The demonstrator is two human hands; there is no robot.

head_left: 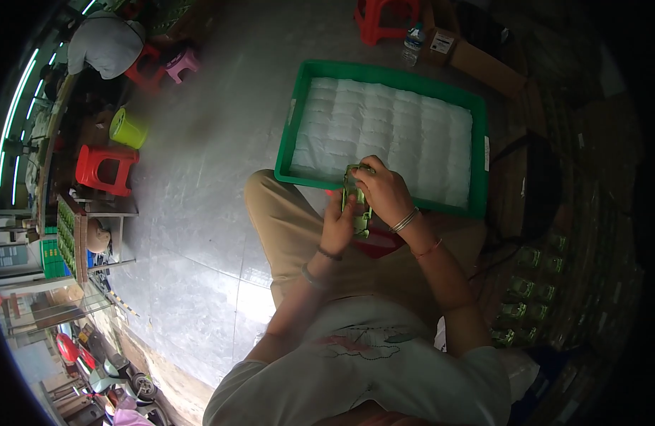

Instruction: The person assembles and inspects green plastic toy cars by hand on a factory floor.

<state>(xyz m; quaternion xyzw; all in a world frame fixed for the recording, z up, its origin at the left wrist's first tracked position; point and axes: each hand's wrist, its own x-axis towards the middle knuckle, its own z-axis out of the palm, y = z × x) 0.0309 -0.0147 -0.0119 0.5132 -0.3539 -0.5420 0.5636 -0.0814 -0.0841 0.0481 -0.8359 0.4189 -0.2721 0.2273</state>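
both hands (363, 202) around half-hidden green object (356, 202)

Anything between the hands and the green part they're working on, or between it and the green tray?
Nothing visible. Both the left hand and right hand already grip the green part. It sits at the near rim of the green tray, whose white padded liner looks bare.

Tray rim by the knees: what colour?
Green. The tray has a white padded lining; it shows in the head view, just past both hands.
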